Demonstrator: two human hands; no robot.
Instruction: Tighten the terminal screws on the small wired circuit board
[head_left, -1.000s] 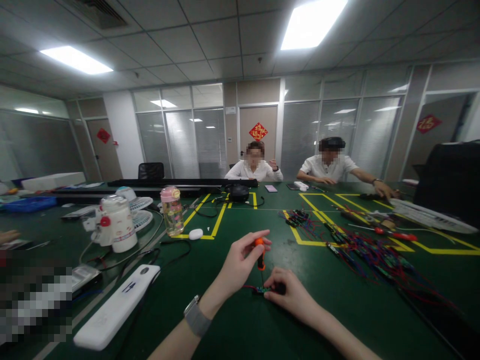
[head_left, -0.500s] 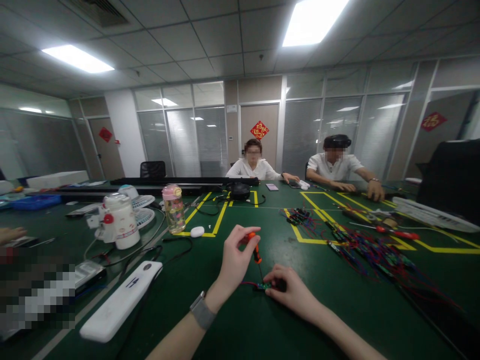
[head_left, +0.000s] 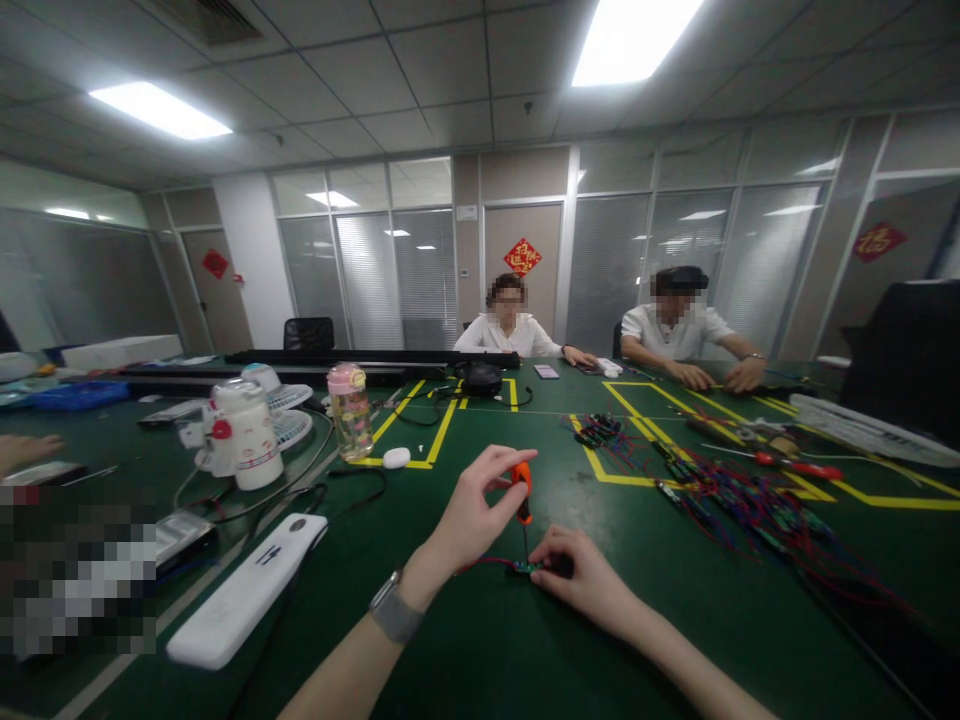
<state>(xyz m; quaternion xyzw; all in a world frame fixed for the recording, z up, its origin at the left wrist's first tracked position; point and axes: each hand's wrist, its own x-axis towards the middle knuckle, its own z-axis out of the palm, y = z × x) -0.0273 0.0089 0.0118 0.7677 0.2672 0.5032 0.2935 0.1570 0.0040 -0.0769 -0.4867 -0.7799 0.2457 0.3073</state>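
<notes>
— One orange-and-black screwdriver (head_left: 524,514), near upright: where?
— In the left hand (head_left: 480,510), pinched between thumb and fingers, its handle up, shaft pointing down at one green circuit board (head_left: 523,568).
— And the right hand (head_left: 577,572)?
— Fingertips closed on the board's right end, beside the shaft, low over the green table (head_left: 450,660).
— Farther out?
— One pink-lidded bottle (head_left: 350,412) at left; two people (head_left: 511,330) in white shirts seated opposite.

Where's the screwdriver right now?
In the head view, below centre, slightly right: the screwdriver is in the left hand, tip down at the board the right hand touches.
</notes>
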